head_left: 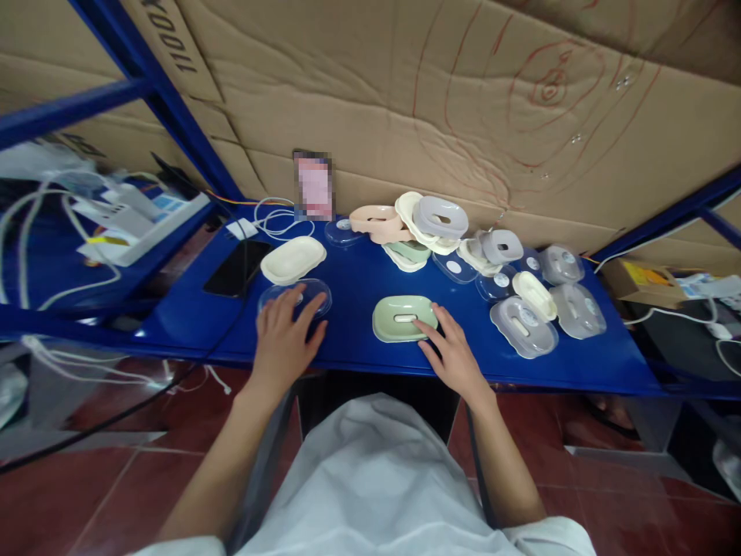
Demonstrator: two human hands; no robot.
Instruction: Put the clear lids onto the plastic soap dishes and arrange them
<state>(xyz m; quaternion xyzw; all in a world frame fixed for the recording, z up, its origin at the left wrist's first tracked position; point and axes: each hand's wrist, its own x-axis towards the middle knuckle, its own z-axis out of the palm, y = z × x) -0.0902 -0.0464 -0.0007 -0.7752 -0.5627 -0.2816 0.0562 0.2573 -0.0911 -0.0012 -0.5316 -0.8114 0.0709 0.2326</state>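
The green dish [405, 306] lies near the front edge of the blue surface [353, 347], between the person's two hands. Brown cardboard [347, 93], marked with red rings at the right, rises behind the surface. Toward the back, a loose pile includes a peach dish [379, 228] and a grey piece [425, 222] with an oval slot; clear-covered dishes [577, 310] stand to the right. The left hand [285, 328] has its fingers spread over a clear lid [322, 289], partly hiding it. The right hand [450, 349] is also spread, its fingers at the green dish's right side and one fingertip beside the middle; whether it presses there cannot be told. Just beyond the clear lid lies a cream dish [294, 258], with a black phone [230, 270] to its left. Smallest is the cream oval [404, 318] in the middle of the green dish.
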